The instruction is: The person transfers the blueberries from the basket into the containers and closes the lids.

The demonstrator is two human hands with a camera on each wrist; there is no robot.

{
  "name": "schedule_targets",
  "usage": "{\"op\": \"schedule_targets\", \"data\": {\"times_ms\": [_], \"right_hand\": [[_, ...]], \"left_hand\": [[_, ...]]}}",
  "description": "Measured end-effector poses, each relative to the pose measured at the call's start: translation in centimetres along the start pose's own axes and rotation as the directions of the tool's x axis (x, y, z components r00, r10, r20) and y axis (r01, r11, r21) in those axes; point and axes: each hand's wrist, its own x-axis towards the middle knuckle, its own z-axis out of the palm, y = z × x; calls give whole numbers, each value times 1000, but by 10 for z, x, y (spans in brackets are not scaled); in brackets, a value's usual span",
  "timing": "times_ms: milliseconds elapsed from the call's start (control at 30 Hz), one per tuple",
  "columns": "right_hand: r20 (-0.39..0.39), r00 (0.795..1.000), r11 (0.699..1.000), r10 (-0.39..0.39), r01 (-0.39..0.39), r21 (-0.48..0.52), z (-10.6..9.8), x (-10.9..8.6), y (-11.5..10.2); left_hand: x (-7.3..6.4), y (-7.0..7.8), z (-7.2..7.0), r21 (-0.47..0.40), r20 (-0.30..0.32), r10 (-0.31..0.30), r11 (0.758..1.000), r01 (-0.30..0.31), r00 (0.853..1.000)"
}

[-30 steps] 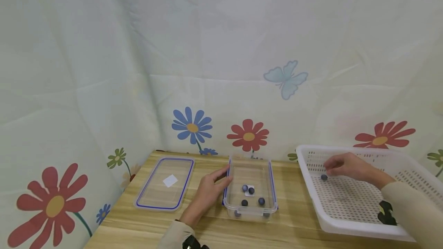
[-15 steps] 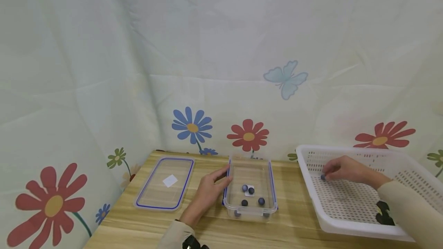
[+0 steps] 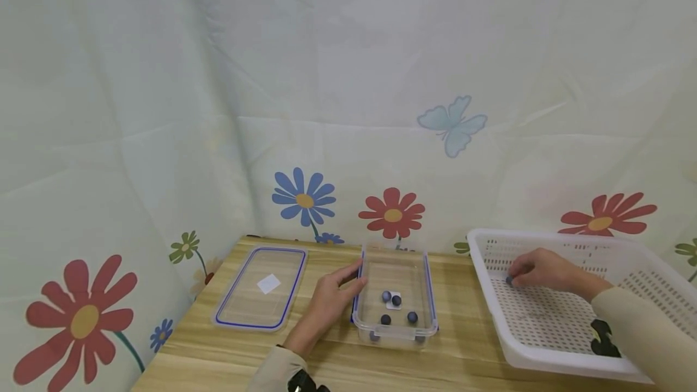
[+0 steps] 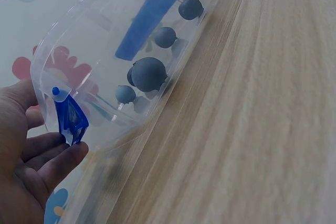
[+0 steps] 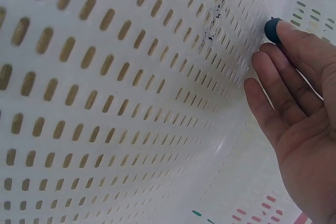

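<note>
In the basket's far left corner, my right hand (image 3: pixel 546 271) reaches down to a dark blueberry (image 5: pixel 272 30). Thumb and forefinger pinch it, while the other fingers stay slightly bent below it. My left hand (image 3: pixel 328 301) rests against the left side of a clear plastic container (image 3: pixel 393 331), its thumb and forefinger apart along the wall. Beside a blue side latch (image 4: pixel 71 118), the fingertips (image 4: pixel 80 149) touch it from outside. Several blueberries (image 4: pixel 149 74) lie inside the container, mostly towards its near end, around a small white label (image 3: pixel 393 305).
A clear lid with a blue seal (image 3: pixel 256 313) lies flat left of the container. The white perforated basket (image 3: pixel 572 365) stands at the table's right. Bare wooden table (image 3: pixel 457 331) separates container and basket. A flower-printed curtain (image 3: pixel 348 156) hangs right behind.
My right hand has lowered slightly and moved onto the blueberry in the basket, with thumb and forefinger now pinching it. The left hand and container have stayed put.
</note>
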Motion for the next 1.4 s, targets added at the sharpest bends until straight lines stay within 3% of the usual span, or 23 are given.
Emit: {"op": "schedule_targets", "data": {"times_ms": [533,700,867,1067,1400], "right_hand": [[-10,1000,1000,19,-19,-20,0,4,5],[-33,999,1000,-8,7,-29,-4,2,2],[-60,996,998,-59,58,-23,-10,1,-7],[-94,994,998,-49,51,22,-19,0,-23],[-214,973,996,-82,85,4,-37,-9,-51]], "left_hand": [[0,1,0,4,-5,23,1000,-23,1000],[1,0,0,10,1,18,1000,-18,1000],[1,1,0,4,2,24,1000,-24,1000],[-1,3,0,1,4,0,1000,0,1000],[0,1,0,-4,6,-10,1000,10,1000]]}}
